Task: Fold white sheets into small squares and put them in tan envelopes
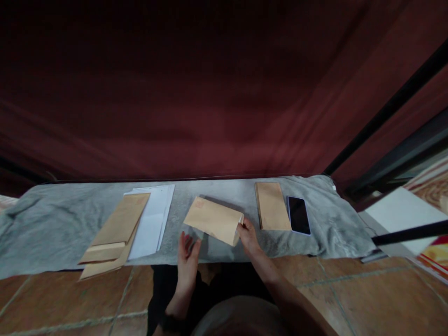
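A tan paper envelope [213, 218] lies tilted in front of me, slightly raised over the grey cloth. My right hand [248, 233] grips its right end, where the opening shows a sliver of white inside. Just below the envelope's left part is my left hand [188, 252], palm turned up, fingers apart, holding nothing. To the left, several tan envelopes [121, 219] overlap a pile of white paper sheets [154, 224]. On the right lies a neat stack of brown envelopes [274, 205].
A dark-screened phone [298, 215] lies beside the right stack. Grey plush cloth [52, 224] covers the narrow table. Behind it hangs a dark red curtain [210, 116]. Black poles [385, 109] and a white board [402, 214] stand at the right. Tiled floor [350, 294] shows below.
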`<state>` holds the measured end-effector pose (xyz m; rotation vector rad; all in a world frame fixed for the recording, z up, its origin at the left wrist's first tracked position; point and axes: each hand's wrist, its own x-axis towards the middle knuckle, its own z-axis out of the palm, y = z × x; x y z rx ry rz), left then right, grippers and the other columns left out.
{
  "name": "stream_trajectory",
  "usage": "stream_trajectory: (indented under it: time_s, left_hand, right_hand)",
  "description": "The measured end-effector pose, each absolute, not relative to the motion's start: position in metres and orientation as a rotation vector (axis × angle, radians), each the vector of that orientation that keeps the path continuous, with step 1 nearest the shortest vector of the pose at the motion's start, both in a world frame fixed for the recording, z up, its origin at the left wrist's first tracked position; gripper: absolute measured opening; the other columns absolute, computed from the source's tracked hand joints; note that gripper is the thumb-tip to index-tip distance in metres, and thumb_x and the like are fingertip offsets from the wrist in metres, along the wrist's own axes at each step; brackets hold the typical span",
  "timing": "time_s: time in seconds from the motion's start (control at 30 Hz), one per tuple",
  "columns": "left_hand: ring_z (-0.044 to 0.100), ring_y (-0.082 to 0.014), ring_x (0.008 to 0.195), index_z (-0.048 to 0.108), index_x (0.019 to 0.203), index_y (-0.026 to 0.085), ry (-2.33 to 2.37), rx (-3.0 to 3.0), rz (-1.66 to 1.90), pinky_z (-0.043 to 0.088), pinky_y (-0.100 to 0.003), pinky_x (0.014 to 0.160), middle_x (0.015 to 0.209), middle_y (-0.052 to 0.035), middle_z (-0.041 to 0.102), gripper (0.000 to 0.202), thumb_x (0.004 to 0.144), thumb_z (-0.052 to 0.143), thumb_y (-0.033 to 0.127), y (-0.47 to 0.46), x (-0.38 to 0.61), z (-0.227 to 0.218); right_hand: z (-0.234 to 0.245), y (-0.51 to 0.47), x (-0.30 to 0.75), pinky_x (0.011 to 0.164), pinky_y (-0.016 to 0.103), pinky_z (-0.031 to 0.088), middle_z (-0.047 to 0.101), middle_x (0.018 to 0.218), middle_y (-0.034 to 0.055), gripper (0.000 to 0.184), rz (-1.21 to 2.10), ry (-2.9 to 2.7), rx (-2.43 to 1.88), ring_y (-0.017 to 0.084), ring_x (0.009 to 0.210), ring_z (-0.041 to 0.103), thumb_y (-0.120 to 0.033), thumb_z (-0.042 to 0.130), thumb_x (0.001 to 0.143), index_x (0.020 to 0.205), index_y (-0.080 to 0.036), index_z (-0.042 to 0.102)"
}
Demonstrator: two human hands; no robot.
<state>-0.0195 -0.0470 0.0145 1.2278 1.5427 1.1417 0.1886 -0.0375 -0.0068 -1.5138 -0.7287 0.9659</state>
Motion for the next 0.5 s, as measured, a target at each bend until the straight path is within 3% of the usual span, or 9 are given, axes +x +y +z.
stream_trajectory:
  time_s: [0.07,0.13,0.33,0.5]
  left_hand:
    - [0.067,-0.0266,0.114,0.034,0.147,0.024,1.361,0.883,1.066,0.055,-0.048,0.099,0.122,-0.0129,0.067,0.064,0.094,0.059,0.047,-0.051,-0.005,0.015]
    - [0.072,-0.0252,0.103,0.042,0.14,0.022,1.195,0.654,0.963,0.057,-0.046,0.096,0.11,-0.011,0.072,0.062,0.087,0.07,0.039,-0.051,0.011,0.019]
    - [0.072,-0.0214,0.093,0.055,0.127,0.022,1.155,0.629,0.936,0.058,-0.033,0.08,0.106,-0.0062,0.073,0.054,0.076,0.073,0.027,-0.041,0.038,0.029]
    - [0.069,-0.018,0.075,0.052,0.135,0.022,1.177,0.921,0.85,0.052,-0.026,0.063,0.085,0.0,0.072,0.064,0.072,0.065,0.02,-0.019,0.025,0.033]
  right_hand:
    - [-0.005,-0.04,0.183,0.072,0.03,0.055,0.075,0.09,0.0039,0.029,0.97,-0.698,-1.492,0.021,0.081,0.068,-0.041,0.053,0.08,0.094,-0.021,0.068]
    - [-0.002,-0.043,0.178,0.074,0.031,0.055,0.075,0.094,0.0047,0.032,0.979,-0.685,-1.475,0.021,0.084,0.068,-0.043,0.053,0.081,0.099,-0.021,0.067]
    - [0.006,-0.057,0.181,0.076,0.033,0.056,0.075,0.098,0.0056,0.032,1.042,-0.732,-1.388,0.023,0.088,0.068,-0.043,0.055,0.08,0.101,-0.022,0.067]
    - [-0.002,-0.076,0.201,0.067,0.031,0.057,0.073,0.088,0.0045,0.032,1.047,-0.917,-1.464,0.022,0.076,0.068,-0.046,0.056,0.083,0.1,-0.022,0.067]
